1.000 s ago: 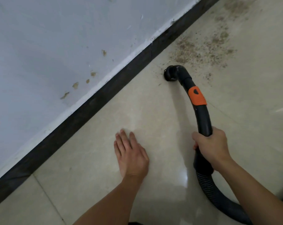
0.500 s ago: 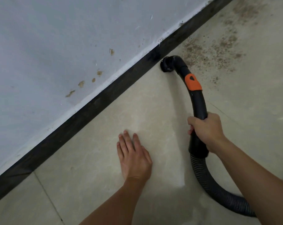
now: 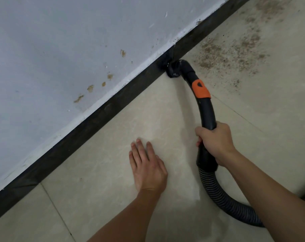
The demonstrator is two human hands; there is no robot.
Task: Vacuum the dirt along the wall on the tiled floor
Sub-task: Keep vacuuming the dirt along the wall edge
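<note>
Basically mid-task: the nozzle (image 3: 173, 71) sat against the dark skirting (image 3: 95, 116) at the foot of the wall (image 3: 61, 49). The dirt (image 3: 232, 49) lay scattered on the tiled floor (image 3: 113, 180) just beyond the nozzle, farther along the skirting. The next move probably called for sliding the nozzle low through that patch. The right hand (image 3: 216, 144) was wrapped round the black wand (image 3: 206, 110). The left hand (image 3: 146, 165) lay flat on the tile, fingers straight, holding nothing.

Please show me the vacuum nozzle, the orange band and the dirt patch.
vacuum nozzle (image 3: 173, 71): head view, its black tip
orange band (image 3: 200, 89): head view, its middle
dirt patch (image 3: 223, 56): head view, its dense middle
</note>
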